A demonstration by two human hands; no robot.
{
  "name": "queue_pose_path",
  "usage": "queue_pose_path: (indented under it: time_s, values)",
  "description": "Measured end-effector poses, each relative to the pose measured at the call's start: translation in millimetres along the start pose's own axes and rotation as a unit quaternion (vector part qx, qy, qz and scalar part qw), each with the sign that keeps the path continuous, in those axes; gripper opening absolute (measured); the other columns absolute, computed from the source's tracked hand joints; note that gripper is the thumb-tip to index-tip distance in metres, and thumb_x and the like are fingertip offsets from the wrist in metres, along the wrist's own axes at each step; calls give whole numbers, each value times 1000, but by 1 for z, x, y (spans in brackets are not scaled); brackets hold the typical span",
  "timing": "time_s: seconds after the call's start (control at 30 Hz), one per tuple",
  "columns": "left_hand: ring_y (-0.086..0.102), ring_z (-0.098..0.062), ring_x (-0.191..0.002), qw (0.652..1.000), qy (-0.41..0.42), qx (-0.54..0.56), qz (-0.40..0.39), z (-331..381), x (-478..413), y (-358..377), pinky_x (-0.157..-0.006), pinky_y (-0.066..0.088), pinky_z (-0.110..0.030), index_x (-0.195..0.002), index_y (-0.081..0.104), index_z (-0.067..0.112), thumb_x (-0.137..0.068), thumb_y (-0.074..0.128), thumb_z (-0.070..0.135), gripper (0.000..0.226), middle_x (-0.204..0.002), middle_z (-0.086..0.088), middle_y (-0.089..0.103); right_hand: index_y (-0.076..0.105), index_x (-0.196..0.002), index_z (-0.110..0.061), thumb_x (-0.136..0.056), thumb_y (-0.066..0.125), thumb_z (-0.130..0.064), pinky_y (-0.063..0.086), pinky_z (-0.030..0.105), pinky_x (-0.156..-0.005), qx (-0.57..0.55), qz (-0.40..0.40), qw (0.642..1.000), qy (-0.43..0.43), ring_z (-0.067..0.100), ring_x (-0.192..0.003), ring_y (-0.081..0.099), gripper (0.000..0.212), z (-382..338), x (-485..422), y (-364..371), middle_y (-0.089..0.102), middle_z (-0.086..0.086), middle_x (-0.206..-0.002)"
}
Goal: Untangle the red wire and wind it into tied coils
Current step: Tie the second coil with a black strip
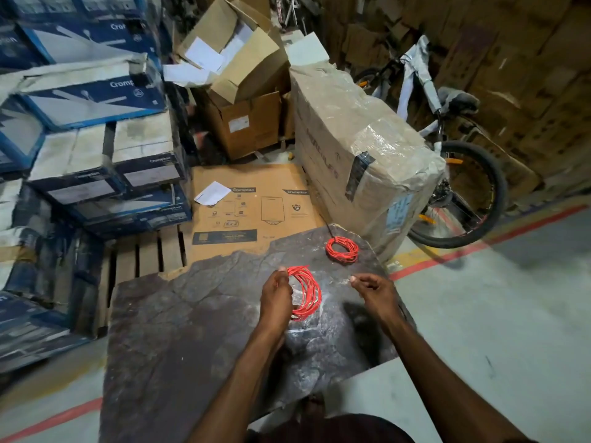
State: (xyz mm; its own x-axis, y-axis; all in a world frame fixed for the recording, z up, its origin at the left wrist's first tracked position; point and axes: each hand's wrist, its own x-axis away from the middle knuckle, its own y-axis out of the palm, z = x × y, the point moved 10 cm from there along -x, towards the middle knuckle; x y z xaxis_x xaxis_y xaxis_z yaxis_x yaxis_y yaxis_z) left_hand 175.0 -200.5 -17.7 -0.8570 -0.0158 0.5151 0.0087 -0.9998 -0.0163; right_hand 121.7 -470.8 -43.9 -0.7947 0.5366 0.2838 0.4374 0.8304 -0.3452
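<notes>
Stacked boxes (pixel 96 155) ring a dark mat (pixel 192 330). Over its middle the left hand (pixel 276 295) grips 1 red wire coil (pixel 308 295); right hand (pixel 375 294) curled, hold unclear. Another coil (pixel 342 249) lies near its far-right corner.

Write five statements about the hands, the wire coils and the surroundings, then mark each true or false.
1. The left hand grips a red coil. True.
2. A second red coil lies on the dark slab, apart from both hands. True.
3. The right hand holds the second red coil. False: it is apart from that coil, with its fingers curled, beside the gripped one.
4. The bicycle stands on the left among the blue boxes. False: it stands on the right, behind the wrapped carton.
5. The gripped coil lies flat on the slab. False: it is held upright.
</notes>
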Motion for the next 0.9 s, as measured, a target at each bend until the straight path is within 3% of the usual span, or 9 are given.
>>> queue_pose_path:
  time_s: [0.1,0.2,0.27,0.37,0.47,0.57,0.67,0.77,0.9]
  values:
    - [41,-15,-63,999,-27,8,-20,-22,-4,25,-48,39,-19,-131,46,-13,-108,41,23,42,-75,-28,47,75,-101,6,-89,75,-3,52,6,-65,28,3,1000,11,9,-74,66,14,17,-11,-15,75,12,-96]
    - [43,-18,-67,999,-38,7,-33,-44,-5,49,-42,40,-16,-128,48,-15,-108,40,20,40,-83,-29,42,79,-94,-4,-86,80,-12,53,17,-66,66,14,997,31,14,-74,68,11,36,-19,-31,78,12,-89]
    - [41,-16,-66,998,-42,-6,-42,-54,-5,64,-39,37,-12,-103,59,-7,-108,38,16,32,-77,-23,41,80,-91,-6,-85,82,-14,52,18,-61,86,20,995,38,7,-64,67,11,44,-22,-42,77,10,-83]
    - [35,-15,-57,998,-36,-18,-52,-65,-7,82,-38,37,-17,-78,52,20,-107,39,17,33,-66,-2,37,78,-85,-20,-82,84,-18,56,21,-57,115,21,991,62,9,-63,69,7,60,-24,-56,75,2,-77]
    - [40,-10,-47,997,-47,-20,-54,-76,-12,92,-42,37,-20,-95,60,14,-107,41,22,24,-67,-2,39,72,-79,-33,-75,79,-30,58,34,-79,182,28,979,90,19,-83,71,8,74,-28,-71,76,-6,-85]
    - [44,-4,-37,996,-69,-22,-49,-85,-17,96,-47,37,-22,-122,56,1,-108,40,26,32,-74,-2,46,70,-89,-32,-78,77,-34,54,35,-81,235,41,966,105,21,-88,65,13,78,-30,-85,74,-6,-92]
    - [46,-11,-42,995,-79,-26,-53,-90,-20,96,-50,39,-25,-121,56,6,-107,41,30,32,-57,4,47,69,-89,-32,-79,77,-39,52,35,-80,263,45,957,112,22,-90,67,15,81,-35,-93,72,-9,-90]
    - [49,-17,-48,995,-92,-15,-48,-98,-25,92,-52,39,-28,-120,58,7,-106,40,27,30,-60,-1,53,68,-91,-31,-80,76,-44,51,36,-82,286,44,950,119,24,-93,67,18,86,-37,-95,72,-8,-91]
    - [39,-9,-38,992,-98,53,-57,-92,-23,92,-43,29,-19,-77,49,17,-108,38,29,35,-56,3,38,65,-88,-27,-83,72,-42,47,36,-78,316,42,942,104,29,-92,66,17,85,-41,-93,68,-5,-87]
